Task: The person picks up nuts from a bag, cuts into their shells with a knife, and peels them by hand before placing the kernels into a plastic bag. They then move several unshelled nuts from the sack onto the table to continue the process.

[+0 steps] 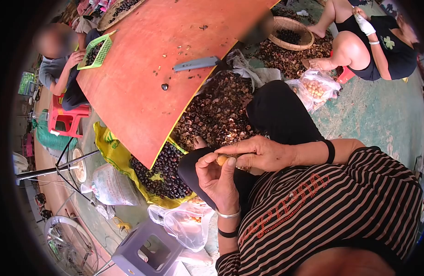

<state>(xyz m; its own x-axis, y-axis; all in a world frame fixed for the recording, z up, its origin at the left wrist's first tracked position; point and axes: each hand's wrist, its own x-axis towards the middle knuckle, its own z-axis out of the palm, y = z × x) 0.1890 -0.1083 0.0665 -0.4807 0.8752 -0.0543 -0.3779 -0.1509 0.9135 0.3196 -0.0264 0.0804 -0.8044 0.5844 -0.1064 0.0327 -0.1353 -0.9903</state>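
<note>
My left hand (219, 181), with a bracelet and a black band at the wrist, pinches a small yellowish nut (222, 159) between thumb and fingertips. From the right, my right hand (262, 154) reaches to the same nut. Its index finger stretches over the left fingertips and its thumb lies beside the nut; whatever else is between its fingers is hidden. Below and left of the hands, dark nuts (163, 172) fill a yellow sack (115, 154). Brown shells (212, 110) are heaped beyond my knees.
An orange board (129, 78) bears a grey tool (196, 63) and a dark nut (164, 87). One person (60, 55) sits behind a green basket (101, 54); another person (391, 46) sits near a woven basket (290, 34). A grey stool (147, 248) and plastic bags (189, 225) stand nearby.
</note>
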